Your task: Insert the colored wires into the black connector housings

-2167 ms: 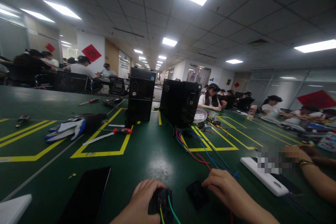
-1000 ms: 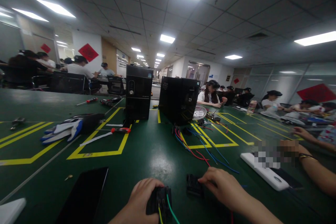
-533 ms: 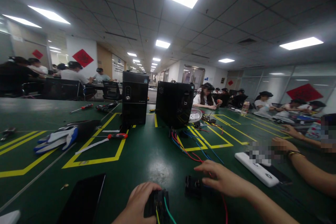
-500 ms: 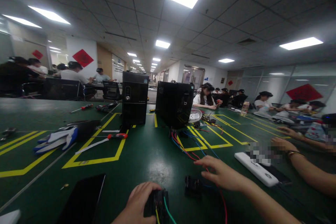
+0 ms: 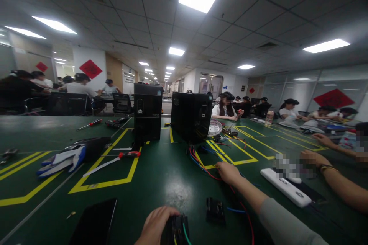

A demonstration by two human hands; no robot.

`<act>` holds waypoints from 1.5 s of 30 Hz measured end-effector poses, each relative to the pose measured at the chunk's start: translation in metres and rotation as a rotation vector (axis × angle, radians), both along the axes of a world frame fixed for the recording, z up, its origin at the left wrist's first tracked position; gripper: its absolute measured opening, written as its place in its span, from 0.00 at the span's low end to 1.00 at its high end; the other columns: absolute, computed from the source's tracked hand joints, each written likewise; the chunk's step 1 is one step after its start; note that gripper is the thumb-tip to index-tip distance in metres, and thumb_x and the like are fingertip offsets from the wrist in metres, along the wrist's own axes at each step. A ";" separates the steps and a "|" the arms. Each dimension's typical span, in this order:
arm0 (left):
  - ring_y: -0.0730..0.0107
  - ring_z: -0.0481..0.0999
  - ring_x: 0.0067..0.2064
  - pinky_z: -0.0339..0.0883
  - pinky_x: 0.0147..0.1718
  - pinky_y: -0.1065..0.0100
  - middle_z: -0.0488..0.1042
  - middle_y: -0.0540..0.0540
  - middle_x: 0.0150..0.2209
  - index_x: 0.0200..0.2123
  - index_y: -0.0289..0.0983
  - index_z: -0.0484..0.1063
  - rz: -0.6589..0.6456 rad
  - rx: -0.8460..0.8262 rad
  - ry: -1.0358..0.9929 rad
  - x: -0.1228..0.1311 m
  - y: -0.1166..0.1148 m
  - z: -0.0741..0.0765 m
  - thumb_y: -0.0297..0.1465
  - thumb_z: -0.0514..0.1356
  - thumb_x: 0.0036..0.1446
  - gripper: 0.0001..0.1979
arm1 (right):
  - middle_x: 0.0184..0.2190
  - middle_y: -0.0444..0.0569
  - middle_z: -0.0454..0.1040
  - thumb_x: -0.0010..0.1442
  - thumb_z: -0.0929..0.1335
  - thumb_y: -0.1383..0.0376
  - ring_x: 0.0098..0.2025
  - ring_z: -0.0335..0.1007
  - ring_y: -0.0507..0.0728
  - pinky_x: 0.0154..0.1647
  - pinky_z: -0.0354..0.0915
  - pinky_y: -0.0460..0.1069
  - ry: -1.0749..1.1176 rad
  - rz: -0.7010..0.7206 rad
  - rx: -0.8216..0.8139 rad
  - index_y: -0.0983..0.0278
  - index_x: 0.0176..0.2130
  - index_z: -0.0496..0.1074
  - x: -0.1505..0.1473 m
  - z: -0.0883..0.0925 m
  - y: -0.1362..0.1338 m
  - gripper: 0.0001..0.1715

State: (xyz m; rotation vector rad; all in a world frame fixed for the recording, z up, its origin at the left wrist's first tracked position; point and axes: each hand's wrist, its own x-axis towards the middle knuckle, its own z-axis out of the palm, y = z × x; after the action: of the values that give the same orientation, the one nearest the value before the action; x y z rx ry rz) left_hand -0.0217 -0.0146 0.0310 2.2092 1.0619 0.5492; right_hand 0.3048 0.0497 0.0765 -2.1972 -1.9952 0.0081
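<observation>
- A green surface [image 5: 172, 168] with yellow tape lines [image 5: 117, 182] carries everything.
- Two black computer cases stand upright on it near the middle, a narrow tower [image 5: 147, 113] and, to its right, a deeper case [image 5: 189, 118].
- A long white bar [image 5: 286, 188] lies to the right, near a co-worker's hand [image 5: 312, 159]; what that hand touches is blurred out.
- A black flat slab [image 5: 94, 222] lies at the near left, and beyond it a blue-and-white glove [image 5: 63, 160].
- Of the two hands, the left hand [image 5: 158, 224] is curled around a black block [image 5: 179, 229], gripping it at the near edge.
- The right hand [image 5: 229, 174] reaches forward, fingers bent close together at the red wires [image 5: 211, 175]; whether it pinches one cannot be told.
- A red-handled screwdriver [image 5: 130, 154] lies in front of the tower.
- A second black block [image 5: 215, 210] rests between the hands, touched by neither.
- A blue wire [image 5: 235, 210] lies just beside that block; a green wire [image 5: 186, 233] runs from the held one.
</observation>
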 end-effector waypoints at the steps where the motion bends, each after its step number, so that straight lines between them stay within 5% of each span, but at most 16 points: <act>1: 0.58 0.68 0.51 0.58 0.52 0.62 0.72 0.49 0.46 0.44 0.45 0.68 0.012 0.005 0.002 0.001 -0.001 0.001 0.29 0.63 0.40 0.23 | 0.44 0.49 0.74 0.63 0.66 0.62 0.45 0.71 0.57 0.46 0.67 0.58 0.025 0.001 0.042 0.65 0.44 0.71 0.003 0.002 -0.001 0.12; 5: 0.58 0.67 0.51 0.57 0.53 0.62 0.71 0.49 0.46 0.44 0.45 0.68 0.040 -0.001 -0.017 0.002 -0.006 0.004 0.29 0.63 0.40 0.23 | 0.41 0.47 0.74 0.63 0.65 0.63 0.39 0.72 0.55 0.42 0.69 0.55 0.164 -0.002 0.242 0.65 0.46 0.70 0.022 0.029 -0.008 0.12; 11: 0.59 0.66 0.52 0.56 0.54 0.63 0.70 0.49 0.47 0.46 0.43 0.68 0.018 -0.047 -0.053 -0.002 -0.010 0.008 0.28 0.64 0.41 0.24 | 0.28 0.44 0.70 0.66 0.57 0.59 0.22 0.65 0.50 0.23 0.64 0.47 0.401 -0.119 0.629 0.66 0.51 0.65 0.064 0.104 -0.034 0.20; 15: 0.60 0.66 0.52 0.56 0.54 0.63 0.71 0.49 0.47 0.45 0.43 0.69 0.020 -0.076 -0.073 -0.002 -0.010 0.011 0.27 0.64 0.42 0.24 | 0.25 0.43 0.64 0.64 0.56 0.52 0.23 0.62 0.53 0.22 0.59 0.48 0.455 -0.131 0.816 0.66 0.53 0.63 0.070 0.144 -0.067 0.26; 18: 0.60 0.66 0.52 0.57 0.54 0.63 0.71 0.49 0.47 0.45 0.43 0.69 0.013 -0.080 -0.071 -0.001 -0.010 0.012 0.27 0.63 0.42 0.22 | 0.24 0.43 0.65 0.61 0.59 0.49 0.24 0.62 0.54 0.23 0.58 0.49 0.406 -0.092 0.802 0.63 0.53 0.67 0.057 0.154 -0.092 0.28; 23: 0.59 0.66 0.52 0.58 0.53 0.62 0.71 0.49 0.47 0.45 0.42 0.69 0.018 -0.086 -0.070 -0.001 -0.011 0.015 0.27 0.62 0.41 0.23 | 0.20 0.43 0.73 0.59 0.64 0.52 0.18 0.61 0.54 0.20 0.55 0.48 0.200 0.105 0.402 0.57 0.48 0.74 0.019 0.124 -0.117 0.22; 27: 0.57 0.65 0.53 0.57 0.54 0.61 0.70 0.47 0.48 0.46 0.41 0.69 0.019 -0.103 -0.033 -0.003 -0.012 0.020 0.29 0.62 0.43 0.23 | 0.41 0.47 0.80 0.62 0.60 0.58 0.39 0.75 0.60 0.37 0.66 0.53 0.084 0.203 0.146 0.56 0.46 0.75 -0.005 0.084 -0.124 0.19; 32: 0.57 0.64 0.54 0.56 0.55 0.60 0.69 0.45 0.50 0.48 0.40 0.68 0.010 -0.107 0.011 -0.002 -0.012 0.023 0.28 0.61 0.44 0.24 | 0.36 0.43 0.81 0.63 0.60 0.57 0.34 0.75 0.57 0.33 0.66 0.51 0.078 0.180 0.072 0.53 0.45 0.75 -0.020 0.056 -0.125 0.18; 38: 0.57 0.64 0.54 0.56 0.55 0.61 0.69 0.45 0.50 0.48 0.39 0.68 0.015 -0.118 0.013 -0.001 -0.012 0.023 0.27 0.61 0.43 0.24 | 0.42 0.41 0.80 0.61 0.61 0.60 0.44 0.74 0.56 0.43 0.65 0.50 0.036 0.269 0.010 0.52 0.45 0.75 -0.035 0.045 -0.115 0.17; 45: 0.59 0.65 0.53 0.57 0.54 0.62 0.70 0.48 0.48 0.46 0.42 0.69 0.025 -0.086 -0.054 -0.002 -0.011 0.015 0.27 0.62 0.41 0.24 | 0.31 0.47 0.81 0.60 0.62 0.58 0.33 0.76 0.61 0.30 0.61 0.50 -0.074 0.260 0.003 0.53 0.39 0.78 -0.045 0.041 -0.094 0.15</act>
State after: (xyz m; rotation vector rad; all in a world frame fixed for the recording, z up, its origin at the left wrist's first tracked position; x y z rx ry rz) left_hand -0.0242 -0.0258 0.0463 2.0978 1.0673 0.5603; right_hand 0.2600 -0.0444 0.1178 -1.9472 -2.3048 -0.0435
